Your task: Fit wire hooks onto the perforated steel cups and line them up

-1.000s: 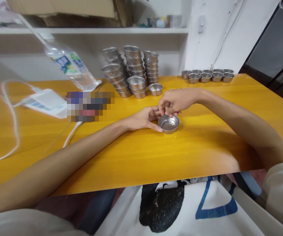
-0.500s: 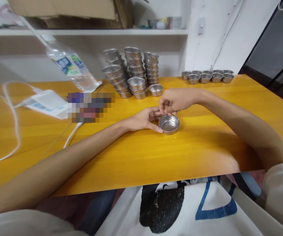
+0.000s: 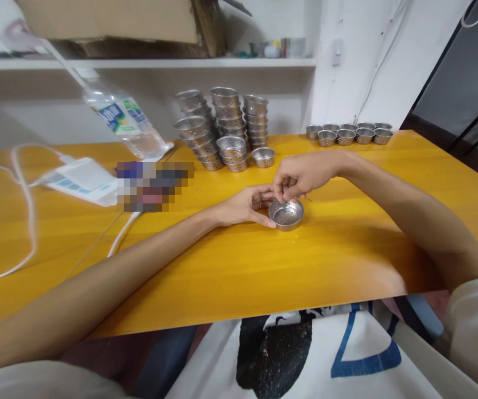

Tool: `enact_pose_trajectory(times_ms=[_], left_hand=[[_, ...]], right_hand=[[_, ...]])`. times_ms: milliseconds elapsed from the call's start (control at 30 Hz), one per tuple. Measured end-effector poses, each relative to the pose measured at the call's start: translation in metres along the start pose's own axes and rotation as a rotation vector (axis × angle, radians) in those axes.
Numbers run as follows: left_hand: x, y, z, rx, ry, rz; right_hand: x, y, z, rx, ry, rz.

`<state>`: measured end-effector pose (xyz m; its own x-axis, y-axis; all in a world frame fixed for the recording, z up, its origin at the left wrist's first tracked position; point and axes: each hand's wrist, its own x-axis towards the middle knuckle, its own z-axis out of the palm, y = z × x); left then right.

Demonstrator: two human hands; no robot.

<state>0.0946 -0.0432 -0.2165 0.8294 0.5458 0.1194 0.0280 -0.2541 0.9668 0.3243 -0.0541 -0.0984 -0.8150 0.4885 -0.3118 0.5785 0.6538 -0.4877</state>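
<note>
A small round metal strainer cup (image 3: 286,220) with holes in its wall stands upright on the yellow table. My left hand (image 3: 252,206) curls round its left and far side, thumb against the near wall and fingers behind it. Over the far rim, my right hand (image 3: 303,174) pinches with thumb and fingertips. A thin wire-like piece (image 3: 309,200) sticks out to the right under those fingers; most of it is hidden. Just beyond sits another single strainer cup (image 3: 263,158).
Stacked strainer cups (image 3: 226,116) rise at the back. Two rows of cups (image 3: 347,136) stand at the back right. To the left are a plastic bottle (image 3: 125,122), a white box (image 3: 87,180), a blurred-out item (image 3: 151,185) and a white cable (image 3: 33,216). A cardboard box (image 3: 118,22) sits on the shelf.
My right hand has shifted slightly right, its fingertips now over the cup's far rim. A thin piece shows to their right. My left hand keeps its place round the cup.
</note>
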Motion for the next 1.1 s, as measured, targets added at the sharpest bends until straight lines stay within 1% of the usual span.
enact_pose_trajectory(times_ms=[67, 200, 300, 400, 533, 700, 933, 1100], left_hand=[[0.000, 0.002, 0.001, -0.012, -0.014, 0.008], [0.001, 0.003, 0.001, -0.039, -0.027, 0.027], [0.000, 0.001, 0.000, -0.029, -0.026, 0.006], [0.000, -0.002, -0.002, -0.012, -0.004, -0.017], [-0.001, -0.005, -0.004, -0.007, 0.002, -0.010], [0.000, -0.004, -0.004, 0.016, 0.004, -0.024], [0.000, -0.004, -0.003, -0.009, 0.000, -0.015], [0.000, -0.005, -0.003, -0.012, 0.004, -0.016]], right_hand=[[0.001, 0.001, 0.001, 0.013, -0.023, 0.004], [0.007, 0.003, 0.007, 0.040, -0.013, 0.017], [0.011, 0.005, 0.008, 0.059, -0.007, 0.012], [0.011, 0.006, 0.007, 0.045, 0.019, 0.011], [0.010, 0.006, 0.006, 0.047, 0.035, 0.021], [0.012, 0.007, 0.007, 0.046, 0.038, 0.024], [0.010, 0.005, 0.006, 0.025, 0.051, 0.050], [0.009, 0.004, 0.005, -0.022, 0.068, 0.022]])
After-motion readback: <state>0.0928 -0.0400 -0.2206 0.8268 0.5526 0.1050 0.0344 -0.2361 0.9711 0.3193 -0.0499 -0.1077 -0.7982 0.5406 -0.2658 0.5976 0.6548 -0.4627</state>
